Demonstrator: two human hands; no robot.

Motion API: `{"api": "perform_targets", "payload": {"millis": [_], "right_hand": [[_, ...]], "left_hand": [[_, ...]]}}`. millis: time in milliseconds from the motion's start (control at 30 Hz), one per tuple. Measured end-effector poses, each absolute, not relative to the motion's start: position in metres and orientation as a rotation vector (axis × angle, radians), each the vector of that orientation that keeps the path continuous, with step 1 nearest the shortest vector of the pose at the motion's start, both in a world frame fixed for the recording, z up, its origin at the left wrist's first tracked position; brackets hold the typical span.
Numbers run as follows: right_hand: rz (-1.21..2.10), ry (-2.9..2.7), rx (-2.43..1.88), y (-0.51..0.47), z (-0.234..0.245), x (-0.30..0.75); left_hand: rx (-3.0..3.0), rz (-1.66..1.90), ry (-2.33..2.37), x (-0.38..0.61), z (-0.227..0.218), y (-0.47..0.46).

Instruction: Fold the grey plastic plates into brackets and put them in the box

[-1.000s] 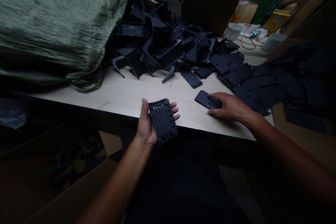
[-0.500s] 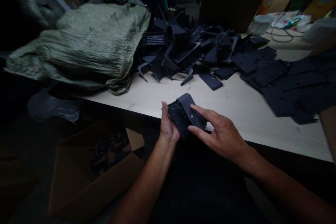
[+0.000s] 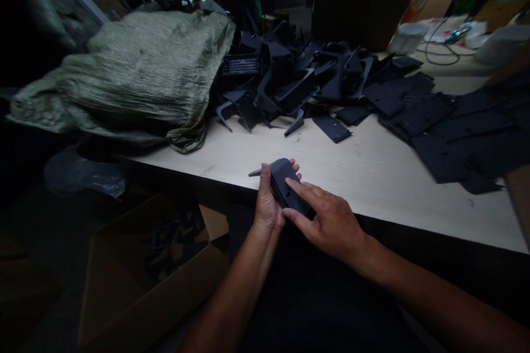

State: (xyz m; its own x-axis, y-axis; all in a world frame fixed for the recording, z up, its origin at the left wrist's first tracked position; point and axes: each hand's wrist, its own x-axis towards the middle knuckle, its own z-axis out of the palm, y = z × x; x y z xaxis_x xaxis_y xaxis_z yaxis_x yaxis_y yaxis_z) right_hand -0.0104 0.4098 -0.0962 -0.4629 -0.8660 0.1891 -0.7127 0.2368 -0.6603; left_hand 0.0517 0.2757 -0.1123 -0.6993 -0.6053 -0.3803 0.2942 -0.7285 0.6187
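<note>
My left hand holds a pair of black moulded plastic plates pressed together and turned up on edge, just off the table's front edge. A thin corner of a plate sticks out to the left past my left thumb. My right hand is at the plates' lower right, with its index finger lying on the top face and its thumb against the lower end. The ribbed face of the plates is hidden from this angle.
A heap of black plastic parts and flat black plates lie on the pale table. A green woven sack sits at the left. Below the table's edge stands an open cardboard box holding dark parts.
My right hand has brought its plate onto the ribbed plate in my left hand. The joined plates have turned from lying flat to standing on edge, and the view has shifted left.
</note>
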Motion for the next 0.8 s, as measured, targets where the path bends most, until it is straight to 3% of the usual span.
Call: {"api": "perform_targets", "payload": {"millis": [233,367,500,800], "right_hand": [[-1.177,2.19,-1.466,0.408,-0.09,-0.015],[-1.593,1.807,-1.031,0.396,-0.094,-0.027],[-1.652,1.399,-0.681,0.381,-0.095,-0.034],[-1.617,1.531,-0.889,0.394,-0.091,-0.022]], "left_hand": [[0.631,-2.341,-0.763,0.056,-0.098,0.272],[0.533,-2.429,-0.823,0.059,-0.099,0.274],[0.361,-2.538,-0.793,0.057,-0.105,0.284],[0.662,-2.519,-0.547,0.054,-0.092,0.264]]}}
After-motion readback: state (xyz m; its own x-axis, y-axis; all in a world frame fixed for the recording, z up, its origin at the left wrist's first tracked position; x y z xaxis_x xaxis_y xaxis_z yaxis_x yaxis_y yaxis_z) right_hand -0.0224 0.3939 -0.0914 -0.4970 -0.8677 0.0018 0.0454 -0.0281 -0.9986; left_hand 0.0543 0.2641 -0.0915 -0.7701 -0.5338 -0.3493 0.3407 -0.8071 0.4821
